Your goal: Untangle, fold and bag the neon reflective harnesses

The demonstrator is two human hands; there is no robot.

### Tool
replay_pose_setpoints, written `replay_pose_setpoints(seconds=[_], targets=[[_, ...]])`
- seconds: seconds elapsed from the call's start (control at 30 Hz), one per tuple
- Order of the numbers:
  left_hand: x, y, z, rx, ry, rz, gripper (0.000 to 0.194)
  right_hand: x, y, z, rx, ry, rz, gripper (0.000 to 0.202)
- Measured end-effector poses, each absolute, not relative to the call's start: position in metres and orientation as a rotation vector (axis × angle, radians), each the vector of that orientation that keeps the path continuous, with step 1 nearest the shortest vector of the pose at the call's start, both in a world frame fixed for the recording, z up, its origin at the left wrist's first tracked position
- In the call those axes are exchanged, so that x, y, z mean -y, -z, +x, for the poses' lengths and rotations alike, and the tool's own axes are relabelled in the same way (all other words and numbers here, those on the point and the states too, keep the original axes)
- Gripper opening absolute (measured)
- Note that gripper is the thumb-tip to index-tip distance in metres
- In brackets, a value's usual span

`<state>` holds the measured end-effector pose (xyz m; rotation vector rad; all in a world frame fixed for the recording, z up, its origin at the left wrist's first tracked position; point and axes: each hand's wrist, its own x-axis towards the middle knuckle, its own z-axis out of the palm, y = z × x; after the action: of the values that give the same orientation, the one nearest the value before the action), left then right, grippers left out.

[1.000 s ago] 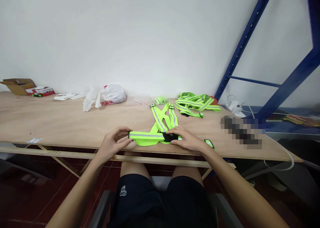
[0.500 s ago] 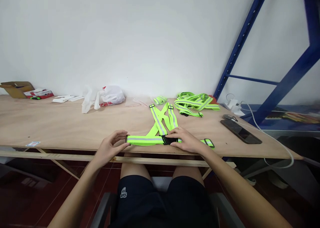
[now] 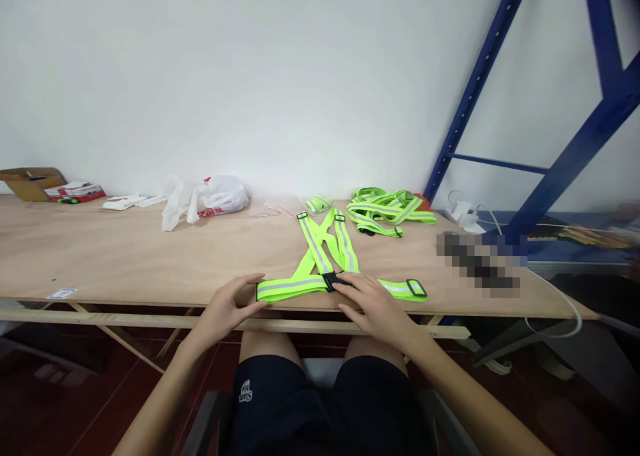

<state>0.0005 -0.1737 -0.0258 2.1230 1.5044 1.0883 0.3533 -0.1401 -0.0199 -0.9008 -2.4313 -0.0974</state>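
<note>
Here we have the neon harness [image 3: 315,243] spread on the surface [image 3: 125,243], near edge, just right of middle. We judge the laying-out well along: two straps lie crossed and flat, and the long strap [image 3: 295,287] stretches out, though it bows slightly. Left over, as far as we see, are those small bends and a free right end under no hand. Is the black buckle [image 3: 328,281] fastened? We can't tell.

Its long axis runs left to right along the near edge; the crossed straps point to the far edge.

Now the hands! Our left hand [image 3: 227,304] has thumb and forefinger parted around the strap's left end; whether they pinch, we can't tell. Our right hand [image 3: 380,308] rests its fingers on the buckle, thumb spread away.

Farther out, near the far edge, we spot a folded green bundle [image 3: 319,205], a loose strap pile [image 3: 387,209] towards the far right corner, and a white bag [image 3: 223,195] left of middle.
</note>
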Motion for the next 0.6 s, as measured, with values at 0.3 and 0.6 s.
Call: replay_pose_setpoints(seconds=[0.3,0.6], targets=[[0.176,0.024,0.001,-1.462,-1.175,1.962,0.052,0.152,0.041,0.346,2.463,0.131,-0.906,0.048],[0.126,-0.021,0.082,-1.000,-1.709,1.513,0.054,0.161,0.035,0.337,2.492,0.087,-0.936,0.054]])
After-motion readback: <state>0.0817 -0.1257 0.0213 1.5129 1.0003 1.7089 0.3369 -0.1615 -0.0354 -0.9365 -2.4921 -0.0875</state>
